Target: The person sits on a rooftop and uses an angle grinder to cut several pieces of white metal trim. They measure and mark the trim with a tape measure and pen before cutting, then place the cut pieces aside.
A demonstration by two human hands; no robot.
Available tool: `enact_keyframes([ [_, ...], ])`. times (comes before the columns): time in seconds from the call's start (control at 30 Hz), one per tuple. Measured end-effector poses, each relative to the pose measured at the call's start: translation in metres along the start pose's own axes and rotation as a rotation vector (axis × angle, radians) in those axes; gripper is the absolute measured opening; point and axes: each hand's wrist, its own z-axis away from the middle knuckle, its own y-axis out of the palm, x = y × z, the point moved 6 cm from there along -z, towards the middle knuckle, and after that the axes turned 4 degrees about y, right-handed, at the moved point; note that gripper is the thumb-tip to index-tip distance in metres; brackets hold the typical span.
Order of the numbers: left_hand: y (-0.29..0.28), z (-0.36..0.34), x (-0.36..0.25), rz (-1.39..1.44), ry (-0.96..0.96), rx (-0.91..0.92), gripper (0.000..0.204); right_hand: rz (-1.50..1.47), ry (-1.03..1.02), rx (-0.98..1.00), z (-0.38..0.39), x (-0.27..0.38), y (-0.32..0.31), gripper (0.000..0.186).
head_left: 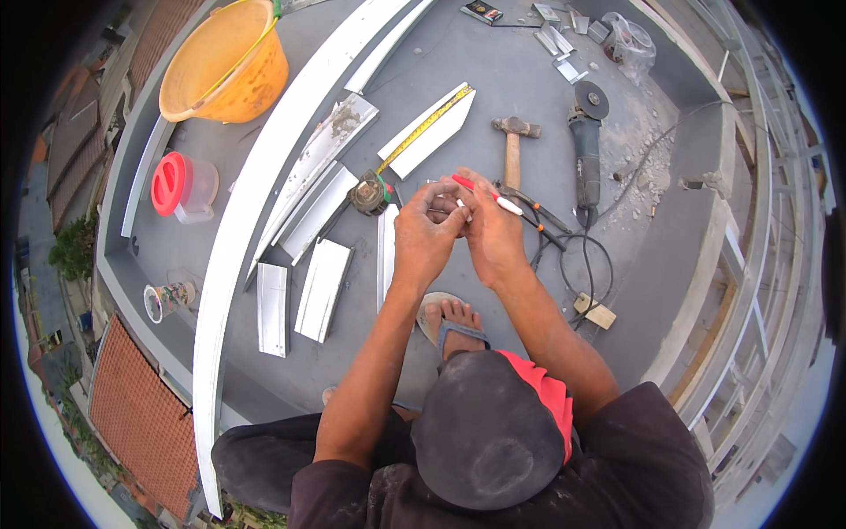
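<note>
My right hand (492, 231) grips a red-and-white marker pen (486, 193), its red cap pointing left and its white end right. My left hand (426, 227) meets it at the fingertips and pinches something small and pale that I cannot make out. Both hands hover above a grey concrete slab (493, 79). Just left of them lies a tape measure (369, 192), its yellow blade (429, 125) stretched over a white profile piece (429, 132). A hammer (513, 145) lies right behind my hands. My sandalled foot (456, 322) rests below them.
An angle grinder (586, 150) lies to the right, its cable (589, 264) coiled near a wood block (597, 311). Several short white profile pieces (322, 286) and a long curved white strip (256, 194) lie left. An orange bucket (225, 66), a red-lidded tub (181, 185) and a cup (167, 298) stand far left.
</note>
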Motion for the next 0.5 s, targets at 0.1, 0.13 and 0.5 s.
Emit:
enact_keyframes([
  [0.1, 0.002, 0.007, -0.005, -0.064, 0.048, -0.033, 0.044, 0.043, -0.058, 0.015, 0.002, 0.002, 0.002, 0.061],
  [0.13, 0.002, 0.008, -0.002, -0.030, 0.056, -0.075, 0.044, 0.065, -0.079, 0.013, 0.002, 0.003, 0.005, 0.061],
  [0.5, -0.039, 0.006, -0.024, -0.102, 0.013, 0.035, 0.028, 0.598, -0.398, -0.038, 0.010, 0.083, 0.014, 0.038],
])
